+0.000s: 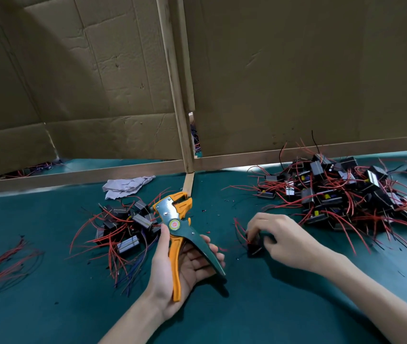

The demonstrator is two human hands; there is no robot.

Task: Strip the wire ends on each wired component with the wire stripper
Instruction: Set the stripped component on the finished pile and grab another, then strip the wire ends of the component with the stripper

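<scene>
- The near tabletop [259, 314] lies bare before me.
- A small component pile [125, 229] crowds my left, a bigger pile [346, 192] my right.
- The cardboard wall [296, 83] blocks the back.

Matt teal cloth table [48, 306]; creased cardboard walls [296, 70]; crumpled paper [125, 186]; glossy plastic-handled stripper [176, 234].

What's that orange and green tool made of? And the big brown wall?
The orange-and-green wire stripper probably has painted metal plates, flat with rivets showing, and smooth orange plastic parts. The brown wall looks like matte cardboard: creases, dents and fold lines.
</scene>
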